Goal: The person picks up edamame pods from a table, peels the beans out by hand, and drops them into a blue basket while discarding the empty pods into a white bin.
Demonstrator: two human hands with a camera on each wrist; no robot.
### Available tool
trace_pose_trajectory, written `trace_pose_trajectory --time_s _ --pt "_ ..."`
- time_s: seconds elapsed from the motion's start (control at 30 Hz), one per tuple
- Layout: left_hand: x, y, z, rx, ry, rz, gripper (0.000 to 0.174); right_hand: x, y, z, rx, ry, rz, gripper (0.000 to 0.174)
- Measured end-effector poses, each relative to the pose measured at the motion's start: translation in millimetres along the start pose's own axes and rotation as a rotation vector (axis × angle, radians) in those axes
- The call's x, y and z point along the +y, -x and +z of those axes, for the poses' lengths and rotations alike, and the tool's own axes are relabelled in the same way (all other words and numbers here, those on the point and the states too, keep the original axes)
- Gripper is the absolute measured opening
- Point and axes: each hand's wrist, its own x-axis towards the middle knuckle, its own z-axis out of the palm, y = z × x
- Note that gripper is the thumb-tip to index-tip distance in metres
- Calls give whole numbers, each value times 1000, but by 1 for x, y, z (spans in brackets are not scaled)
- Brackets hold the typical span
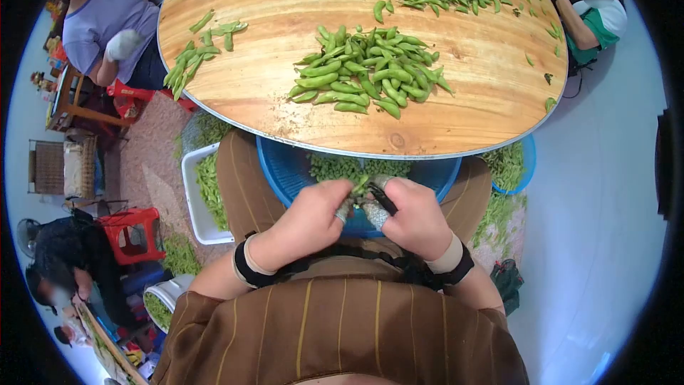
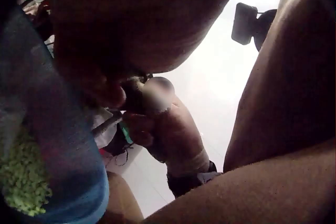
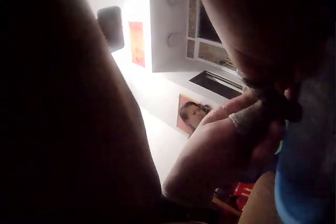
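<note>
In the head view, both hands meet over a blue basket (image 1: 274, 175) of shelled green beans (image 1: 335, 166). The left hand (image 1: 308, 215) pinches a green pod (image 1: 361, 185) between thumb and fingers. A small black object (image 1: 383, 199) is gripped by the right hand (image 1: 419, 219), close against the pod. Some fingers of both hands wear greyish coverings. The wrist views are dark; the left wrist view shows the beans (image 2: 23, 176) at lower left, and what the fingers hold there is hard to make out.
Above the hands is a wooden table (image 1: 249, 93) with a pile of pods (image 1: 370, 71). A white tub (image 1: 191, 199) of pods stands left, a blue basin (image 1: 529, 164) right. Other people sit around, and a red stool (image 1: 132, 232) stands at left.
</note>
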Motion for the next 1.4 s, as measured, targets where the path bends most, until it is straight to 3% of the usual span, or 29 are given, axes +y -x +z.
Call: trace_pose_trajectory --time_s 0.1,0.17,0.2,0.27,0.33,0.5,0.57,0.6,0.63,0.67,0.8,0.87,0.9,0.93,0.97,1.0,1.03,1.17,1.2,1.27,1.37,1.4 --pt "3 -4 -4 -109 -43 133 16 -1 -3 -5 -55 -75 -13 18" --pt "6 -3 -11 -290 80 89 21 -2 -5 -9 -106 -93 13 20" --pt "8 -3 -16 -291 84 90 21 -2 -7 -10 -165 -143 75 22" --pt "12 -4 -24 -469 364 -125 18 -3 -9 -12 -223 -189 134 24" --pt "7 -2 -29 -507 448 -122 16 -4 -11 -13 -259 -354 152 28" --pt "-2 5 -37 -588 726 -189 16 -2 -17 -13 -352 -376 135 24" --pt "-6 4 -35 -512 510 -116 13 -5 -19 -6 -333 -375 130 20" --pt "-10 4 -29 -510 514 -114 13 -4 -18 4 -259 -89 30 20" --pt "-14 5 -21 -396 242 8 13 -5 -17 11 -182 197 -71 20" --pt "-17 6 -17 -277 -29 128 14 -10 -17 11 -191 197 -66 22" --pt "-24 17 -35 -216 28 84 18 -28 -28 -8 -237 295 -64 25" --pt "-30 30 -57 -150 1 -81 20 -34 -42 -15 -47 303 -41 24" --pt "-26 36 -69 -49 -9 -181 19 -34 -52 -14 -49 303 -43 24" --pt "-46 49 -74 52 36 -214 20 -34 -64 -13 116 337 -72 25" --pt "-44 58 -88 138 -141 -217 23 -33 -73 -12 281 368 -101 26" --pt "-52 69 -100 153 -230 -325 23 -28 -82 -10 279 365 -104 26" --pt "-66 83 -105 276 -337 -319 18 -22 -90 -7 308 384 -135 26" --pt "-79 109 -121 249 -841 -811 20 -22 -93 -7 282 392 -116 27" --pt "-76 108 -119 249 -840 -819 20 -19 -92 -9 276 388 -119 27" --pt "-60 92 -113 469 -870 -651 25 -14 -90 -14 300 272 -74 22" --pt "-34 55 -93 602 -638 -127 31 -17 -82 -22 276 69 35 19" --pt "-22 40 -84 566 -590 44 32 -23 -77 -24 215 -54 176 15"
